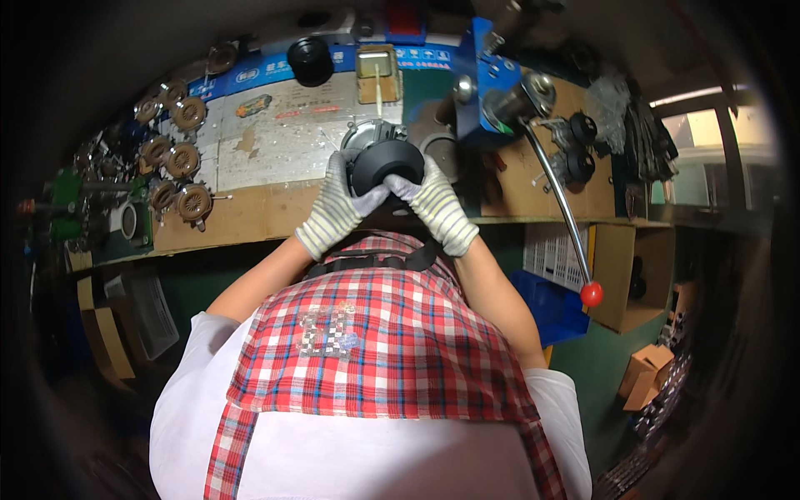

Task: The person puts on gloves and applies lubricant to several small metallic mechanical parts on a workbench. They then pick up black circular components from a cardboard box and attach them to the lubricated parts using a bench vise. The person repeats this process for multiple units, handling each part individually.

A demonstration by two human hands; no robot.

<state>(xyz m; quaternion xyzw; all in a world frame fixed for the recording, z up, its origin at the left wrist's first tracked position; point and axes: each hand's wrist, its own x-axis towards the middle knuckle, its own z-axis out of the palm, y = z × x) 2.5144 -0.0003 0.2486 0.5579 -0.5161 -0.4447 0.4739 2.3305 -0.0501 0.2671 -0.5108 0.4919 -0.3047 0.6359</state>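
Observation:
Both hands wear striped, light-coloured knit gloves and meet at the front of the bench. Between them is a black round cover (385, 160), smooth and dome-like, with a silver metal housing (364, 133) showing behind its far left side. My left hand (342, 200) closes on the near left side of the cover. From the other side, my right hand (435, 202) grips its right edge, thumb over the near rim. The two thumbs almost meet at the front. The underside of the part and most fingertips are hidden.
Several brown round parts (194, 200) lie at the left. A black cylinder (312, 61) and a small tray with a brush (378, 73) stand at the back. Right of my hands rises a blue lever press (483, 87); its red-knobbed lever (591, 293) reaches past the bench edge.

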